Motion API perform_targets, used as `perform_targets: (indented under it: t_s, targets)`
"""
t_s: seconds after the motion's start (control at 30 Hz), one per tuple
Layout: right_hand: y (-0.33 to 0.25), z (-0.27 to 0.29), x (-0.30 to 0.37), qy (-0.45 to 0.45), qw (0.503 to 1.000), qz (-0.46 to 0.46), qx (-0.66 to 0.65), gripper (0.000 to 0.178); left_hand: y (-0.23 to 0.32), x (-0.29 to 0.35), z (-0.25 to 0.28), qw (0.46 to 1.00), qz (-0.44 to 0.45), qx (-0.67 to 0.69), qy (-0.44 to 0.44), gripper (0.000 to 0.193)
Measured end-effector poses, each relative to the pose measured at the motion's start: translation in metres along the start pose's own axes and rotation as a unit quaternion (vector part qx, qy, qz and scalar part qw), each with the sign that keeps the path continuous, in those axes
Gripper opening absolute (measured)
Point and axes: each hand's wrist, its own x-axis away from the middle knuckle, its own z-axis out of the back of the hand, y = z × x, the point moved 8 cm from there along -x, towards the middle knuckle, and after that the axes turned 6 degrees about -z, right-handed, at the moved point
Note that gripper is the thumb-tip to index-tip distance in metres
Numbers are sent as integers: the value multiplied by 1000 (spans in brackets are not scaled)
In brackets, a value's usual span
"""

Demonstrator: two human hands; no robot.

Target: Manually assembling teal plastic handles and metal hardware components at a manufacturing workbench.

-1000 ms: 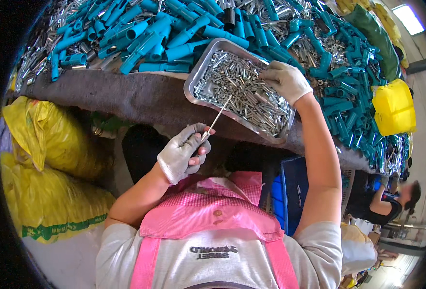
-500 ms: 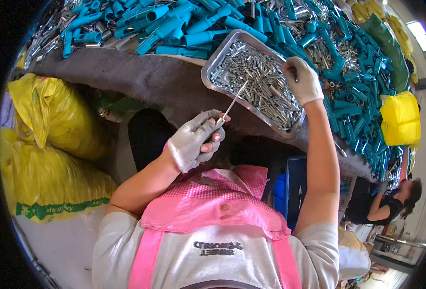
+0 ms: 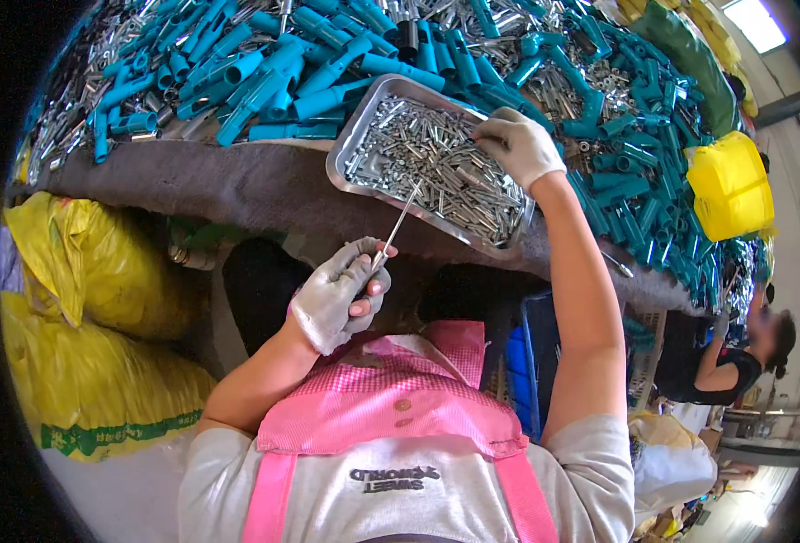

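Note:
My left hand [image 3: 338, 297], in a worn pale glove with bare fingertips, is closed round the thicker lower end of a thin metal rod [image 3: 403, 217]. The rod slants up and away, its tip in front of the near part of a metal tray [image 3: 335, 166]. Small silver pins [image 3: 445, 158] lie heaped in that tray. My right hand [image 3: 525, 147], also gloved, is over the tray's right side with fingers bent together and pointing left. Whatever those fingers may hold is hidden.
Teal tube parts [image 3: 327, 95] and loose metal pieces cover the bench behind and right of the tray. Yellow sacks [image 3: 101, 335] stand at left. Beside my right arm is a blue crate [image 3: 524, 371]. A yellow container [image 3: 731, 187] and another person [image 3: 730, 362] are at right.
The view has shifted, so the tray appears farther left and slightly lower. Relative to the tray, my right hand is slightly farther away. My left hand keeps its grip on the rod.

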Motion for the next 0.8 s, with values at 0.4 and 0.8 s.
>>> perform_targets:
  t_s: [0.4, 0.8]
  targets:
    - [3, -18, -16, -86, 995, 29, 49, 17, -8, -6, -3, 1000, 11, -7, 23, 25]
    - [4, -20, -18, -42, 998, 13, 43, 17, -10, -3, -4, 1000, -2, 0, 5, 25]
